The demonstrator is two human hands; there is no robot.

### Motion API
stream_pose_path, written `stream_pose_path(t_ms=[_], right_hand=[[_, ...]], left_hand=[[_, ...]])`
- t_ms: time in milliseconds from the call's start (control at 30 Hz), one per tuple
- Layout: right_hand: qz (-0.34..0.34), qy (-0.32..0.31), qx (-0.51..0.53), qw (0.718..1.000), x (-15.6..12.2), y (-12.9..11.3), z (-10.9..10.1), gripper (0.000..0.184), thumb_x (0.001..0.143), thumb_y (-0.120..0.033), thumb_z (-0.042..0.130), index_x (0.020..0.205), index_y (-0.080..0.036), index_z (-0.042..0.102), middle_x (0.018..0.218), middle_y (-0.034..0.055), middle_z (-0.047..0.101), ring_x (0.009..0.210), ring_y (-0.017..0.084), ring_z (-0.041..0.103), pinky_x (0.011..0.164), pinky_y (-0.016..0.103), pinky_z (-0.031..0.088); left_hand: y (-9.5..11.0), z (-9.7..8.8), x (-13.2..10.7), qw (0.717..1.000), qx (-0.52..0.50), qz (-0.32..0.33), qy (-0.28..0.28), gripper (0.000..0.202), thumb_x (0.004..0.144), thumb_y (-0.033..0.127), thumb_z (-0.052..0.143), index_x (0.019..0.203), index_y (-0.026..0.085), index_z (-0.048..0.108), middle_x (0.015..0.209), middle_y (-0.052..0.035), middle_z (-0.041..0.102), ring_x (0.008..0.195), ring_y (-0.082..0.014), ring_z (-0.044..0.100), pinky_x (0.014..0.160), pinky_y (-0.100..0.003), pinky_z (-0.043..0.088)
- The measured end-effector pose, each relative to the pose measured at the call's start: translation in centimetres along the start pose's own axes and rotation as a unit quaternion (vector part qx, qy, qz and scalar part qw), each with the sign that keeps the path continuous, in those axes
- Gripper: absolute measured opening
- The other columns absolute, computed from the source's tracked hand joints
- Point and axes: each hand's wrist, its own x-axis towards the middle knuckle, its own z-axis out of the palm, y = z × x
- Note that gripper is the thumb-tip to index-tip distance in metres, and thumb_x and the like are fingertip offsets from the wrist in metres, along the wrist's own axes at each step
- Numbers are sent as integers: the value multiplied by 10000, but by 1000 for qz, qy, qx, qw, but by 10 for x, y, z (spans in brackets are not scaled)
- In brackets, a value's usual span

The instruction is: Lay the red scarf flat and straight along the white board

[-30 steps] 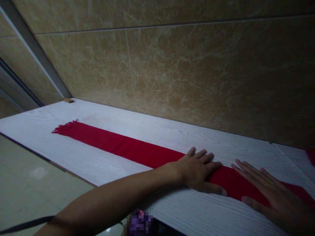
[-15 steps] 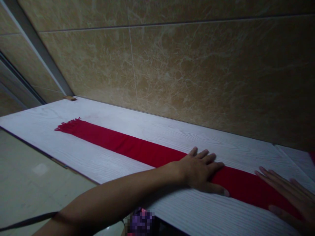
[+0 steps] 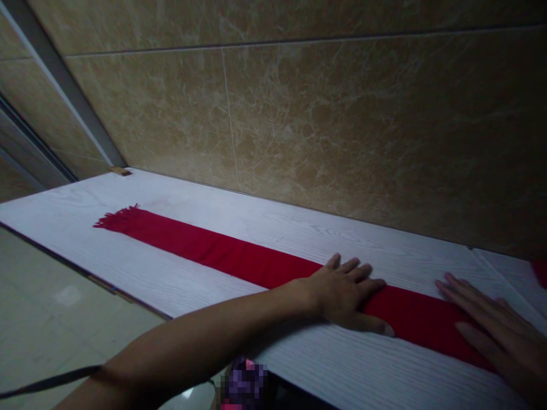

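A long red scarf (image 3: 239, 256) with a fringed end lies stretched in a narrow strip along the white wood-grain table (image 3: 419, 245). My left hand (image 3: 344, 296) rests flat across the scarf, its fingers spread and pointing to the far side. Farther right, my right hand (image 3: 491, 319) is over the scarf with its fingers stretched out. The right hand and forearm hide part of the scarf there, and whether that palm presses on the cloth I cannot tell.
Behind the table rises a brown marbled tile wall (image 3: 299, 125). A small wooden piece (image 3: 120, 171) sits at the table's far left corner. Some red material (image 3: 539, 273) shows at the right edge. Pale floor (image 3: 55, 307) lies beyond the near left edge, and a dark strap (image 3: 51, 381) hangs by my left arm.
My right hand has shifted slightly left along the scarf. The left hand stays in nearly the same place on the cloth. A little more red material shows at the right edge.
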Motion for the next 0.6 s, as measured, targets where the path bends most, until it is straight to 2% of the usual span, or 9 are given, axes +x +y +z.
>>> stream_pose_path(t_ms=[100, 200, 267, 367, 500, 600], right_hand=[[-18, -7, -12, 1000, 6, -28, 7, 711, 975, -656, 330, 1555, -274, 485, 1616, 86, 444, 1527, 338, 336, 1245, 628, 291], [-73, -7, -33, 997, 3, -36, 16, 721, 963, -664, 354, 1541, -258, 498, 1581, 106, 488, 1490, 365, 399, 1212, 672, 320], [-90, -2, -49, 995, -2, -30, 20, 717, 971, -643, 354, 1551, -244, 488, 1570, 118, 499, 1478, 375, 416, 1203, 681, 330], [-74, -3, -63, 995, -9, -15, 22, 699, 992, -600, 347, 1582, -240, 449, 1580, 114, 487, 1488, 371, 396, 1208, 661, 344], [-65, -20, -77, 995, -18, 4, 20, 672, 1019, -543, 388, 1641, -298, 316, 1643, 88, 401, 1540, 336, 299, 1258, 622, 265], [-48, -5, -71, 996, -20, 16, 18, 637, 1011, -541, 414, 1605, -311, 389, 1637, 92, 415, 1532, 335, 323, 1263, 581, 277]], left_hand=[[0, 0, 1, 1000, 1, 1, 2, 893, 968, 718, 442, 1657, 177, 269, 1743, -164, 178, 1618, -372, 105, 1300, -622, 93], [0, 0, 1, 1000, -2, 0, -2, 897, 969, 716, 445, 1660, 174, 259, 1743, -169, 170, 1620, -371, 90, 1300, -620, 86], [0, 0, 1, 1000, -7, -1, -5, 901, 969, 714, 451, 1661, 173, 254, 1745, -176, 159, 1620, -372, 77, 1299, -621, 78], [-1, 1, 1, 1000, -12, 2, -1, 908, 965, 721, 454, 1658, 165, 265, 1743, -186, 168, 1620, -377, 77, 1299, -621, 60], [0, 0, 0, 1000, -11, 3, -1, 899, 968, 712, 458, 1658, 167, 266, 1743, -183, 177, 1620, -377, 87, 1301, -616, 59], [1, -1, -1, 1000, -10, 1, -4, 889, 973, 700, 465, 1657, 167, 267, 1743, -186, 175, 1621, -375, 84, 1302, -612, 59]])
